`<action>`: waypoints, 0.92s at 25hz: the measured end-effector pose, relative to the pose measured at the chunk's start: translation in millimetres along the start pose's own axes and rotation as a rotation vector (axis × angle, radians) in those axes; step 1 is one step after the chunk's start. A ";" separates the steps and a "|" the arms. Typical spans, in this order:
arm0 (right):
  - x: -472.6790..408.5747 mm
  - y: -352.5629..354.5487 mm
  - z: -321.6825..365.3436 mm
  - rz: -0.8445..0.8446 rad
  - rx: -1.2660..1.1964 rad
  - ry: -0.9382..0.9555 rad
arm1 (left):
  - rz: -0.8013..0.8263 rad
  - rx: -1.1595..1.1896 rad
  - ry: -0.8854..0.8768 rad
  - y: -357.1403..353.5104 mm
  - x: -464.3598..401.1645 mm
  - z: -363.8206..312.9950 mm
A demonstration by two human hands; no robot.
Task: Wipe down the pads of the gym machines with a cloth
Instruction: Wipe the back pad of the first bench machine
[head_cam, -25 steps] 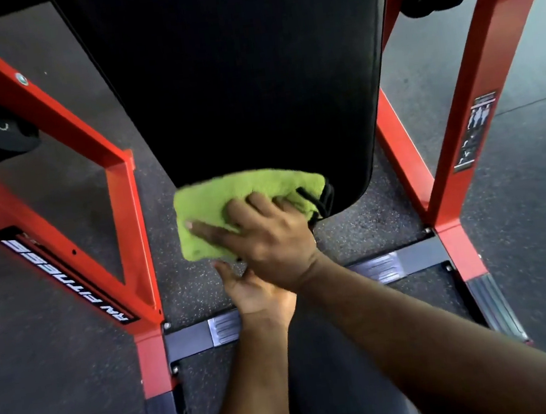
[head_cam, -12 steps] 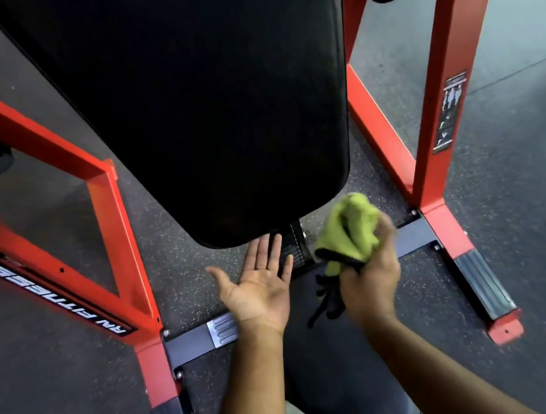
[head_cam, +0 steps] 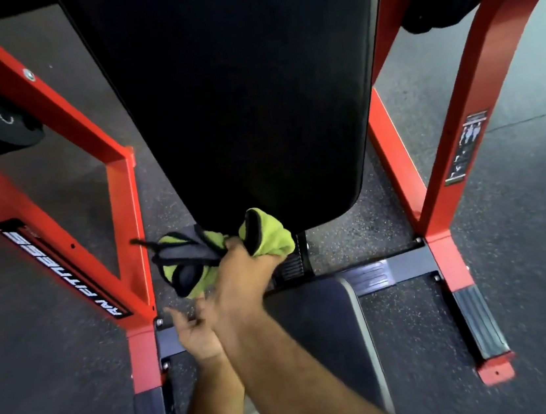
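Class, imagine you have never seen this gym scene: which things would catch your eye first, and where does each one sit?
First, the bright green cloth, bunched in the right hand at the lower end of the big black pad in the middle. Next, the red frame standing on both sides of that pad. The left hand lies open just below the cloth, holding nothing.

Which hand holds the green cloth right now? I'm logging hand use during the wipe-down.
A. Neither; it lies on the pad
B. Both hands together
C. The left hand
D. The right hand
D: the right hand grips the bunched green cloth at the pad's lower edge, while the left hand hangs below it, holding nothing.
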State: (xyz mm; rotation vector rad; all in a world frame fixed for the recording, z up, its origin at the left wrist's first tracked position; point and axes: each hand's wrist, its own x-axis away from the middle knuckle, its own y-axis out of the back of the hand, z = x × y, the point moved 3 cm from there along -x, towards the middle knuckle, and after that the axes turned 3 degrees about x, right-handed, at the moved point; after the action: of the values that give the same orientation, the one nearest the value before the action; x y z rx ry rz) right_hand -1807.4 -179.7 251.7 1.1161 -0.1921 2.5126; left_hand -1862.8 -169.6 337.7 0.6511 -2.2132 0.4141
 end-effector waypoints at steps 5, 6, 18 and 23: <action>54.9 80.3 176.1 -0.033 -0.449 0.128 | -0.017 1.088 -0.052 -0.8 28.3 4.2; 50.6 90.3 212.1 -0.004 -0.407 0.230 | -0.016 1.112 -0.031 -12.3 28.4 -3.6; 148.2 6.6 229.8 0.116 -0.265 -0.077 | -0.222 1.220 0.134 -39.4 63.7 -119.5; 139.2 26.8 334.3 0.216 -0.081 0.536 | -0.244 1.014 -0.083 -12.6 79.4 -139.3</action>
State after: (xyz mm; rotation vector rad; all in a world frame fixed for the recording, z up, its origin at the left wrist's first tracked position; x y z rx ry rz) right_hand -1674.0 -256.0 580.7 0.3777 -0.2708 2.8588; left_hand -1818.1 -138.0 489.0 1.4489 -1.8489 1.4202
